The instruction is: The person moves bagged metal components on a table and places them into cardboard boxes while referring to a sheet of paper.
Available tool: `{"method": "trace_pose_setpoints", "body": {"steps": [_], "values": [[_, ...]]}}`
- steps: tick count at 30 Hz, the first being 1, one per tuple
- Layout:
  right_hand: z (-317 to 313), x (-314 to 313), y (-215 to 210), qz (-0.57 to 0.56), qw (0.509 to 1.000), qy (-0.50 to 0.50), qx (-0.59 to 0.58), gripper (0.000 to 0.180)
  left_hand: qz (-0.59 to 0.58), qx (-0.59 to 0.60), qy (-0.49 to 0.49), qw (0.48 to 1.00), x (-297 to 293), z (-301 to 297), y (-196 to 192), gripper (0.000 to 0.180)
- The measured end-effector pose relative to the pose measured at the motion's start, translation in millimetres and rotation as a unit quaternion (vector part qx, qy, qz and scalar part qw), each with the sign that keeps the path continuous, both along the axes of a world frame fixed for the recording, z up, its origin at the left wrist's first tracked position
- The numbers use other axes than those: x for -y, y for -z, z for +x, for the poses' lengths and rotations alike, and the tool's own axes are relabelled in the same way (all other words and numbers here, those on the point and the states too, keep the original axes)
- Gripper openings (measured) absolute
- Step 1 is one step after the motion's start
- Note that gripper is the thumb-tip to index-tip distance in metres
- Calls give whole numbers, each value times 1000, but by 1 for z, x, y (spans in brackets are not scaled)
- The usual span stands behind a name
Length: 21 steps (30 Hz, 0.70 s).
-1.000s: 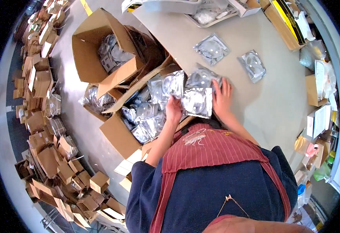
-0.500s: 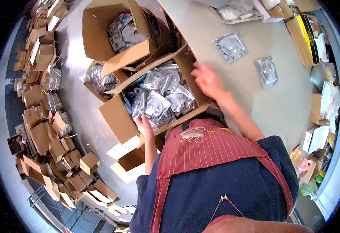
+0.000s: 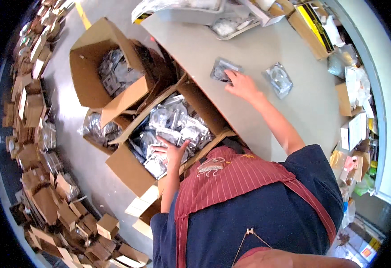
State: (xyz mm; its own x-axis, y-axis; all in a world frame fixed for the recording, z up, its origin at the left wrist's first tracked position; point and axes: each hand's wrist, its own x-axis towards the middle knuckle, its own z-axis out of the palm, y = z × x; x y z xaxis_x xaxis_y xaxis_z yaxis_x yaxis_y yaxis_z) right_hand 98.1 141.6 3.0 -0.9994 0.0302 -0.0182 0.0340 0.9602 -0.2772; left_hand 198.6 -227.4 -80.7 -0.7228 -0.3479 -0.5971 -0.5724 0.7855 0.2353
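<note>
Head view | left hand (image 3: 172, 151) spread on packets (image 3: 177, 127) in box (image 3: 133, 172) | right hand (image 3: 242, 85) spread, fingertips on pouch (image 3: 223, 70), table (image 3: 195, 49) beside box

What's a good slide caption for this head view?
Left hand in a cardboard box of silvery packets; right hand touching a packet on the grey table.

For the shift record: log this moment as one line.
left hand: on clear packets in open cardboard box | right hand: fingertips on clear packet on grey table | second packet: untouched
</note>
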Motion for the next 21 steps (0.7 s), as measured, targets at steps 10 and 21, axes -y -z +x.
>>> {"method": "trace_pose_setpoints", "body": {"steps": [10, 21], "values": [[85, -195, 12, 9, 982, 135, -136, 53, -30, 4, 33, 999, 0, -2, 7, 157], [86, -135, 4, 99, 985, 128, 55, 70, -21, 71, 5, 997, 8, -35, -9, 160]]}}
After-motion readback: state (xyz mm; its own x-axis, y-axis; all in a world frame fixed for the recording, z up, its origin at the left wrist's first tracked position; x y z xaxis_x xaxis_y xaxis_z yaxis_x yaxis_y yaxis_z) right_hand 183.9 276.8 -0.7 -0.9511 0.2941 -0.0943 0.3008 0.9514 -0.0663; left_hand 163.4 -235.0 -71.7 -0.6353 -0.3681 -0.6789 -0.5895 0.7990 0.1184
